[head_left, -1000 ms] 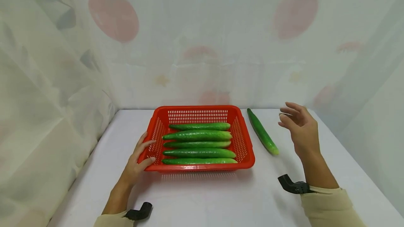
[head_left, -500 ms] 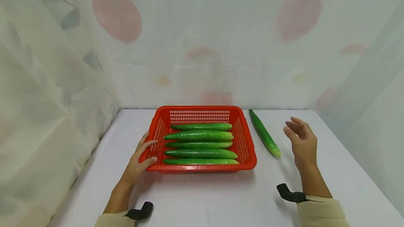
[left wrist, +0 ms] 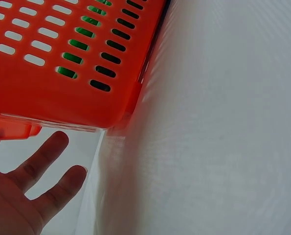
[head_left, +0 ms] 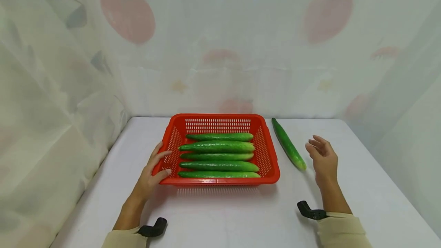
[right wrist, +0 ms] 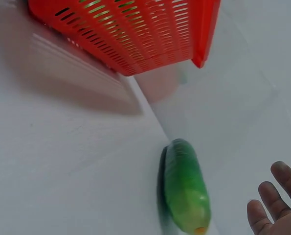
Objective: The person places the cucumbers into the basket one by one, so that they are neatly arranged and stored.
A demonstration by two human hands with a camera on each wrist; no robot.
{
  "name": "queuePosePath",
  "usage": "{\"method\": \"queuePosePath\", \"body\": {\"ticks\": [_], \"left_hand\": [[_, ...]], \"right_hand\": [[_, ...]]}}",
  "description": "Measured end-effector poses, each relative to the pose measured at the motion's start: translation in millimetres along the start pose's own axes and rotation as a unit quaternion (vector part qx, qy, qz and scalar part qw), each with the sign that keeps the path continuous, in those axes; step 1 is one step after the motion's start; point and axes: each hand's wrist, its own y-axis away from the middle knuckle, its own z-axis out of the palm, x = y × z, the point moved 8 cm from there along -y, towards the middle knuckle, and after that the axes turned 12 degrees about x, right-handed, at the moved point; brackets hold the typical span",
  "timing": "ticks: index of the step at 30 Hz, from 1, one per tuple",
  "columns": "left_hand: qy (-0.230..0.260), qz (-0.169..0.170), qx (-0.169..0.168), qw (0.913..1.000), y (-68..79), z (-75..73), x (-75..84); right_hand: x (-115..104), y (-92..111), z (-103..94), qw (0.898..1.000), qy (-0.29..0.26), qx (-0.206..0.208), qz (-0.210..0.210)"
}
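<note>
A red plastic basket (head_left: 220,181) with slotted walls holds several cucumbers (head_left: 217,147) lying crosswise. My left hand (head_left: 149,181) holds its left rim near the front corner, with thumb and index finger over the edge. Two more fingers (left wrist: 62,188) of that hand extend outside the wall, below the rim, in the left wrist view. Another cucumber (head_left: 288,144) lies slantwise on the table to the right of the basket, paler end toward me. My right hand (head_left: 324,160) hovers just right of that end, fingers loosely bent and holding nothing.
The white-covered table (head_left: 220,221) runs back to a pale curtain (head_left: 268,49) printed with fruit. More hanging cloth (head_left: 51,125) borders the left side. A black wrist mount (head_left: 153,228) sits on my left forearm, another black mount (head_left: 311,211) on my right.
My right hand has come down and toward me, then slightly left, closer to the loose cucumber's pale end. The left hand stays on the basket rim.
</note>
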Motion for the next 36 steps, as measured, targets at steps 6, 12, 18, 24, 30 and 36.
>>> {"method": "queuePosePath", "body": {"ticks": [6,12,18,24,30,36], "left_hand": [[0.006,-0.003,-0.001,1.0000,0.3,0.6,0.1],[0.004,-0.004,-0.001,1.0000,1.2,0.1,-0.8],[0.012,-0.002,-0.005,0.9999,-0.7,2.4,0.6],[0.011,-0.008,0.000,0.9999,-0.5,1.0,0.4],[0.008,-0.009,0.000,0.9999,-0.3,0.8,0.8],[0.010,-0.003,0.001,0.9999,-1.2,0.8,0.8]], "right_hand": [[20.4,-0.2,5.5,1.000,0.006,-0.003,0.027],[37.6,1.6,10.4,0.998,0.026,-0.003,0.057],[45.4,2.7,11.4,0.997,0.058,-0.008,0.059],[54.4,3.6,16.7,0.992,0.112,-0.044,0.029],[62.6,1.9,21.8,0.987,0.149,-0.065,-0.004],[66.4,0.2,23.8,0.983,0.170,-0.064,-0.024]]}}
